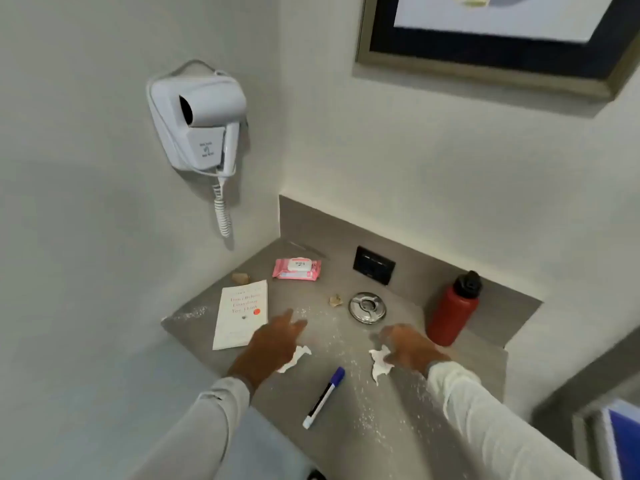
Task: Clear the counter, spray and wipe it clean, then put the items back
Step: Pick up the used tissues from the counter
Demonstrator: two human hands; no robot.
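The grey counter [460, 372] is dusted with white powder. On it lie a white book [239, 317], a pink wipes pack [296, 269], a metal ashtray [367, 307], a red bottle [452, 311], a blue-capped marker [323, 398] and two small crumpled scraps [335, 300] [240, 278]. My left hand [273, 344] hovers with fingers spread beside the book, over a crumpled white tissue [298, 356]. My right hand [408, 346] rests on a second white tissue [379, 363], left of the bottle; whether it grips the tissue is unclear.
A white hair dryer [199, 123] with a coiled cord hangs on the left wall. A black outlet panel [373, 265] sits in the backsplash. A framed picture [491, 39] hangs above. A blue object [621, 438] shows at the lower right.
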